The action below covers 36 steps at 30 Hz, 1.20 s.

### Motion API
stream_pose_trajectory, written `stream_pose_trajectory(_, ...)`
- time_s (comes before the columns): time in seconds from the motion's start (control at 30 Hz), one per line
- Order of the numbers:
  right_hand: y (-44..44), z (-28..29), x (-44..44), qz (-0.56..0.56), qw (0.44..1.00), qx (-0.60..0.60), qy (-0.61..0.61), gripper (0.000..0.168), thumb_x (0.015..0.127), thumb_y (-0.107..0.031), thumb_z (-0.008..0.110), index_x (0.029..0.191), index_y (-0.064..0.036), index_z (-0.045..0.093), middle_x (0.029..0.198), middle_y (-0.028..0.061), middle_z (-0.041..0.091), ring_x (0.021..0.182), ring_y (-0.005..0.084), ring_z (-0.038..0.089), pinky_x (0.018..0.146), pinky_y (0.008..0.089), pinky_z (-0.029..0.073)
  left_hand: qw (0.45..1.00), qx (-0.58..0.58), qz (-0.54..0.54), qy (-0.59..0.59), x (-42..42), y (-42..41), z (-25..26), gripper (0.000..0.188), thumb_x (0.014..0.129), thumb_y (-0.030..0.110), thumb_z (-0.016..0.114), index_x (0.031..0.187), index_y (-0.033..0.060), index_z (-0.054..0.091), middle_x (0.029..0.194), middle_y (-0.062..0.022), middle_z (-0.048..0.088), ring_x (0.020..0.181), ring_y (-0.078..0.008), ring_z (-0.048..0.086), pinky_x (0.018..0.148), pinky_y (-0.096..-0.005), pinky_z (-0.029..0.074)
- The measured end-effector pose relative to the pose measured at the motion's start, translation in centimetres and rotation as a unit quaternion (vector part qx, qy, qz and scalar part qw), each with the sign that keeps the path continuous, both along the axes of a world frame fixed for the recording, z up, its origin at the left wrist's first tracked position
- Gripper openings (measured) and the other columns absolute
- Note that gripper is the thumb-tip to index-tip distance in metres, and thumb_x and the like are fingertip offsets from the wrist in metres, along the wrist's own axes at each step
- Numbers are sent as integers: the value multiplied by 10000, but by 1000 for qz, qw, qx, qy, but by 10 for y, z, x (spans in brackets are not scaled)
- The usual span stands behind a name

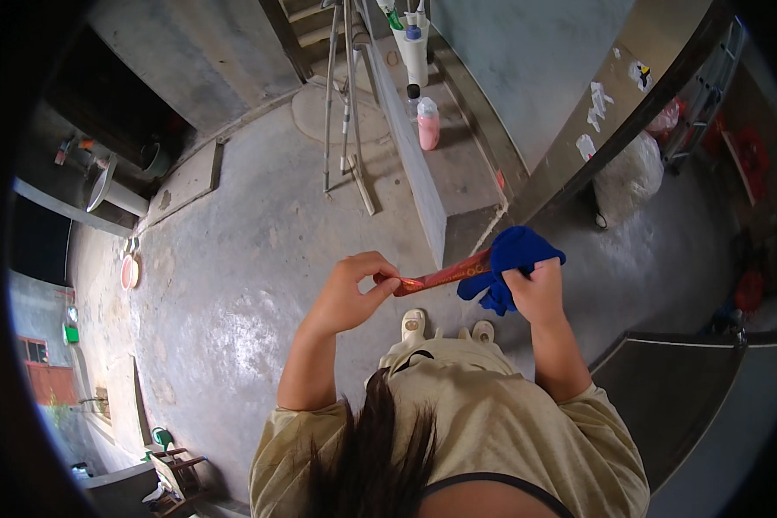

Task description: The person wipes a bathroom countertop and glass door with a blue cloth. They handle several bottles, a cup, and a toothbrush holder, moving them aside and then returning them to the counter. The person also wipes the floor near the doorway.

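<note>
Between my hands stretches a narrow red strip (450,275) with gold markings, possibly a ribbon or flat wrapper. Its left end is pinched between the thumb and fingers of my left hand (362,288). My right hand (539,291) grips a bundle of blue cloth (524,247), which looks like a knitted glove with parts hanging down. The strip's right end disappears behind or into the blue cloth, so I cannot tell how it is held there. Both hands are in front of my body, above the concrete floor (246,259).
Ahead, a metal tripod stand (343,103) rises beside a low raised ledge. On that ledge are a pink bottle (428,126) and a white pump bottle (416,58). A stuffed pale sack (631,181) stands at the right. A wooden chair (178,476) is at the lower left.
</note>
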State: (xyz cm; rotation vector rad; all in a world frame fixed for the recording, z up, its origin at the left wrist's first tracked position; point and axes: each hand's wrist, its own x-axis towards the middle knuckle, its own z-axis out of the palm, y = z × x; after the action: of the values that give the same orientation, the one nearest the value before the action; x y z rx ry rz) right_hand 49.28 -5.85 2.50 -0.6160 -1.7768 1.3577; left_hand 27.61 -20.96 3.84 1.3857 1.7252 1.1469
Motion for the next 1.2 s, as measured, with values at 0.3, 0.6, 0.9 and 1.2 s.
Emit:
stream_pose_trajectory(0.3,-3,-3,1,-42,998,-51,11,59,754,32,566,777,-16,592,658,3,569,557,49,489,490,224,401,999,2,29,-25,3,-1,-4,34,790,14,636,792,-18,624,758,-74,597,719,-163,531,688,-286,423)
stream_pose_trajectory(0.6,-4,3,0,-53,992,-115,29,144,690,50,475,757,0,592,716,-9,567,646,61,488,597,212,408,998,-8,32,-44,1,4,-10,48,797,26,637,777,-14,619,757,-64,596,730,-150,533,703,-283,420)
stream_pose_trajectory(0.9,13,-18,15,-143,971,-186,46,164,761,45,493,849,6,626,709,3,585,622,58,522,542,217,414,965,37,162,-205,-3,2,-37,70,866,46,587,825,-3,616,807,-27,603,767,-114,515,736,-248,391)
stream_pose_trajectory(1.2,8,-58,52,-116,960,-256,-5,176,814,69,486,928,-19,588,858,53,610,741,127,576,625,252,470,872,159,341,-314,-8,-4,-66,128,908,113,581,927,-5,628,842,-10,594,782,-96,493,755,-242,384)
